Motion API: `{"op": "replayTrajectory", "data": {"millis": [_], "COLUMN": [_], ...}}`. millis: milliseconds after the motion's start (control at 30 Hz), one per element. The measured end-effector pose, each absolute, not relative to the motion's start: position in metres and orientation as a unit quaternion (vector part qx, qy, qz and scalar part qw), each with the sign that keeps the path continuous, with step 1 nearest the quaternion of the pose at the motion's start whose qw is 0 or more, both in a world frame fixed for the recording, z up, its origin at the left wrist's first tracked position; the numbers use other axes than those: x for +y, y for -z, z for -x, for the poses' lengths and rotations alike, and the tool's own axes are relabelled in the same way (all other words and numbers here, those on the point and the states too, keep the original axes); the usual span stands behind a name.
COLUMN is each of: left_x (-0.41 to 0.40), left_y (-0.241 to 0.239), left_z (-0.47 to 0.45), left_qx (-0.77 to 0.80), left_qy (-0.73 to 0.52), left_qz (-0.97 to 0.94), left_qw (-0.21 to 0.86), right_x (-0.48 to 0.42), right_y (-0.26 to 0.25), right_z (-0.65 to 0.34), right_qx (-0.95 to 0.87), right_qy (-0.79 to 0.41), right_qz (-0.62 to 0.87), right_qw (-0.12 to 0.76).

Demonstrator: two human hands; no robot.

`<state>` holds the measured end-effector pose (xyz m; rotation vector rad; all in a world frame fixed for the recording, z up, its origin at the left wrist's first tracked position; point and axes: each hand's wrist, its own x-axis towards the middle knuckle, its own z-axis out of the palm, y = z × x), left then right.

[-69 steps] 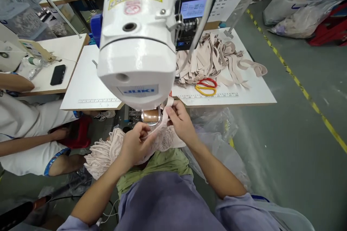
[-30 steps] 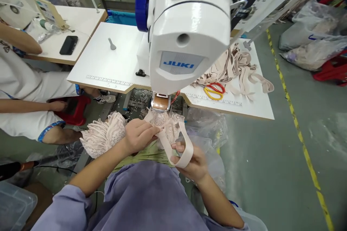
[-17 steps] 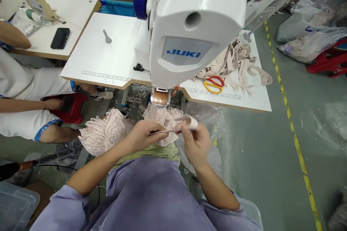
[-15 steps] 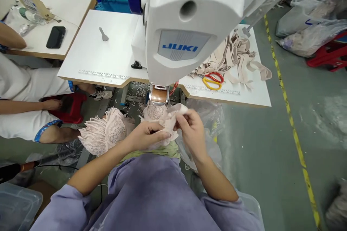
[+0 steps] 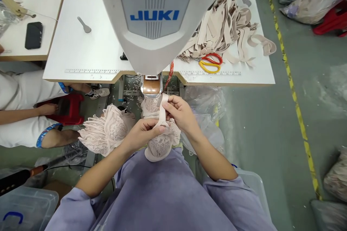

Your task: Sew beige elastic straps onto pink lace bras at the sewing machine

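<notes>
Just below the head of a white JUKI sewing machine (image 5: pixel 157 18), both hands work a pale pink lace garment (image 5: pixel 159 144). My left hand (image 5: pixel 141 135) is closed, pinching the lace together with the lower end of a beige elastic strap (image 5: pixel 162 110). My right hand (image 5: pixel 180 112) pinches the strap's upper part and holds it upright, close to the machine's metal foot (image 5: pixel 151 85). A bunch of the same lace (image 5: pixel 104 133) hangs to the left of my left hand.
The white table (image 5: pixel 89 57) carries a pile of beige straps (image 5: pixel 227 29), red and yellow scissors (image 5: pixel 210 63) and a printed ruler along its edge. Another seated person (image 5: pixel 24 115) is at the left, by a red stool. Plastic bags lie at the right.
The camera has dipped closer under the machine. My right hand rose from beside my lap, pulling the strap from a loose loop to an upright length at the foot; my left hand kept its pinch.
</notes>
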<state>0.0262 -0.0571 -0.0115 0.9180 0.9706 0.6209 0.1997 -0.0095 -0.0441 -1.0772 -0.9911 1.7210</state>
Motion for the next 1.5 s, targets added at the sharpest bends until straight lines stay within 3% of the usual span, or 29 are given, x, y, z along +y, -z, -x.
{"op": "replayTrajectory", "data": {"millis": [1500], "left_x": [-0.0548], "left_y": [0.0093], "left_z": [-0.0279], "left_qx": [0.423], "left_qy": [-0.264], "left_qz": [-0.425], "left_qw": [0.755], "right_x": [-0.0115], "right_y": [0.0415], "right_z": [-0.2001], "right_qx": [-0.399], "right_qy": [-0.688], "right_qz": [0.418], "right_qw": [0.439]}}
